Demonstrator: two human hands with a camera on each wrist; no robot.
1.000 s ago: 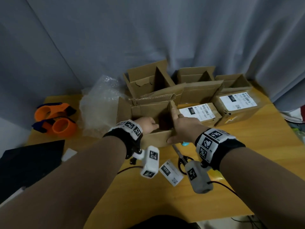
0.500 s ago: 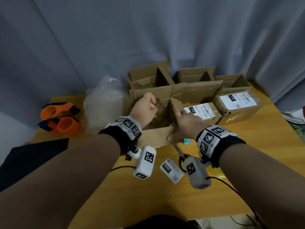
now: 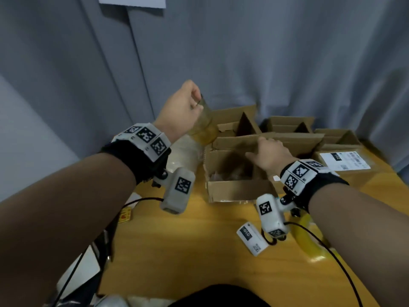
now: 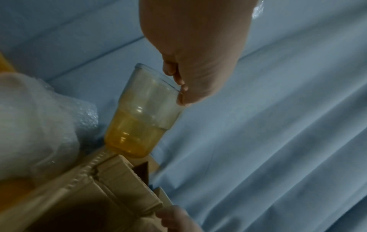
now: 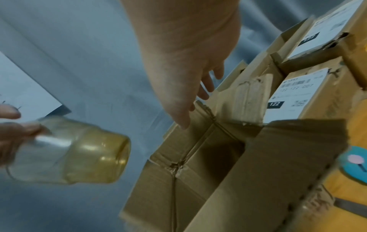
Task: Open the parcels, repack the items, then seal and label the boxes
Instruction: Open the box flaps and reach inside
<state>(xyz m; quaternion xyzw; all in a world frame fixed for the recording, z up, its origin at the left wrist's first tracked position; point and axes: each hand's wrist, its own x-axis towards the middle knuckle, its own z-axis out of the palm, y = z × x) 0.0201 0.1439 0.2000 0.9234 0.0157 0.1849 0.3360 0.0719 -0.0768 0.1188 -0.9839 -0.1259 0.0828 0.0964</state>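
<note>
My left hand (image 3: 184,108) pinches the rim of a clear cup with an amber base (image 3: 203,127), lifted above the open cardboard box (image 3: 234,189). In the left wrist view the cup (image 4: 143,119) hangs from my fingertips (image 4: 179,81) over the box's corner. My right hand (image 3: 269,151) lies with straight fingers on the box's far flap. In the right wrist view the right hand's fingers (image 5: 198,87) reach past the flap, and the cup (image 5: 79,155) is at the left. Crumpled clear wrap shows inside the box.
Two sealed labelled boxes (image 3: 345,161) sit at the right, open empty boxes (image 3: 290,125) behind. Bubble wrap (image 3: 183,151) lies left of the open box. A loose label (image 3: 251,238) and yellow tape (image 3: 309,242) lie on the wooden table (image 3: 188,251). A grey curtain hangs behind.
My left hand has risen out of the box with the cup pinched at its rim. The right hand stays on the box's flap. The head view has tilted up.
</note>
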